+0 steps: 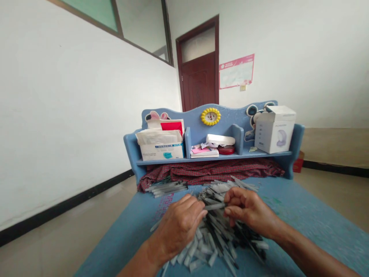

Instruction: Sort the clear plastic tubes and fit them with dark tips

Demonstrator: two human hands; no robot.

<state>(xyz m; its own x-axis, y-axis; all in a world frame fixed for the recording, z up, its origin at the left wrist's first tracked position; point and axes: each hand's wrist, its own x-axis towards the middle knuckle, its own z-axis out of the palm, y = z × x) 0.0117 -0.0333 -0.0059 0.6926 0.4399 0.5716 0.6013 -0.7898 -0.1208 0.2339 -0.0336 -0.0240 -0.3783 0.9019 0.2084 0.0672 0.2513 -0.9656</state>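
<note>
A heap of slim grey pen-like tubes (216,238) lies on the blue desk (302,215) in front of me. My left hand (178,223) and my right hand (248,209) meet above the heap, fingers curled. Between them they pinch one grey tube (215,206), held level, each hand at one end. A second, tidier bundle of the same tubes (167,188) lies further back on the left.
A red checked cloth (210,171) is bunched under the desk's blue shelf (213,156). On the shelf stand a mask box (163,150), booklets (204,151), a red tin and a white carton (275,130). A brown door (200,77) is behind.
</note>
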